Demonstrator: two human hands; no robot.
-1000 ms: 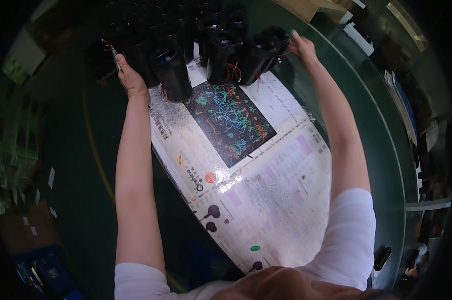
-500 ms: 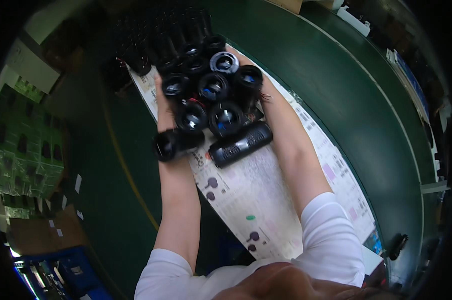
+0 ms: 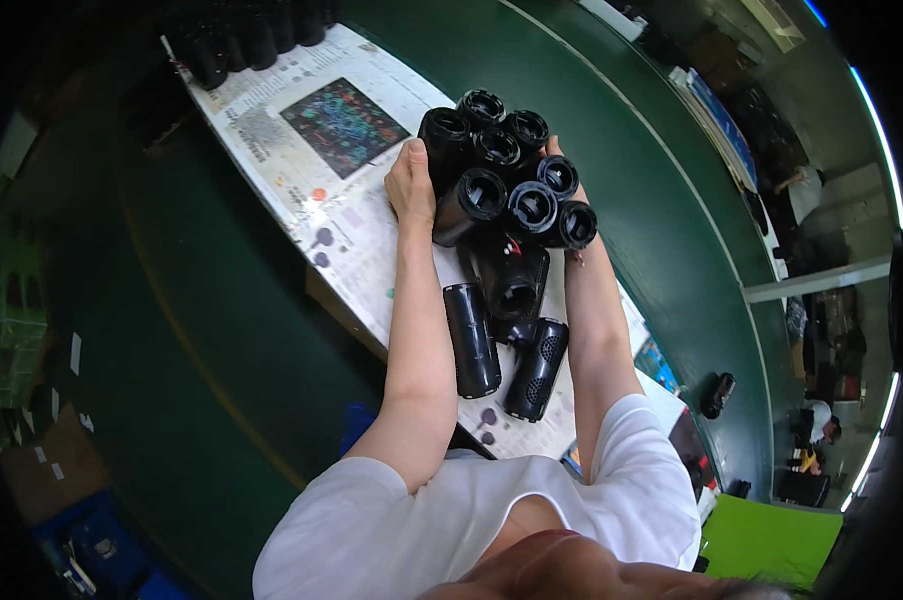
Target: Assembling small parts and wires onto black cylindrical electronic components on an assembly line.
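A cluster of several black cylindrical housings [image 3: 482, 192] with open round ends stands upright between my two hands. Against its left side presses my left hand [image 3: 411, 185], thumb up, fingers partly hidden behind. My right hand [image 3: 555, 150] clasps the far right side; most of it is covered by the housings. Between my forearms lie more loose black housings: one smooth tube [image 3: 472, 340], one with a perforated patch [image 3: 537, 370], and another tilted with its open end [image 3: 516, 297] toward me. Short reddish wires show by the cluster.
The long table [image 3: 261, 150] carries printed sheets and a dark square picture [image 3: 343, 127]. A larger group of black housings [image 3: 256, 35] stands at its far left end. One black housing [image 3: 718, 395] is on the green floor at right. A blue crate [image 3: 101, 545] sits lower left; people are far right.
Both hands have drawn the cluster away from the larger group and toward me along the table, uncovering the dark picture. Loose housings now lie between my forearms. The view has also shifted.
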